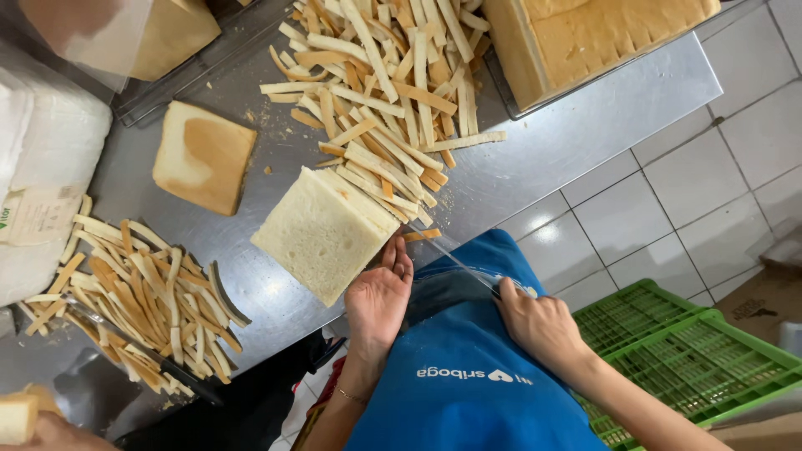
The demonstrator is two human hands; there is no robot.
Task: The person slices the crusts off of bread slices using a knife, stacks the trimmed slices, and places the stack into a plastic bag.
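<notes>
The person wears a bright blue apron [468,376] of smooth cloth, with a line of white lettering and a small white heart across its front; both forearms are bare, no sleeves showing; a thin gold-coloured bracelet [351,396] circles the left wrist; the right hand [539,321] wears no ring or glove.

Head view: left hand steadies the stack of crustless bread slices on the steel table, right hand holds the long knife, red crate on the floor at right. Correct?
One error: the crate on the floor is green, not red. The rest holds in the head view: the left hand rests against the stack of crustless bread slices on the steel table, and the right hand grips the long knife.
</notes>
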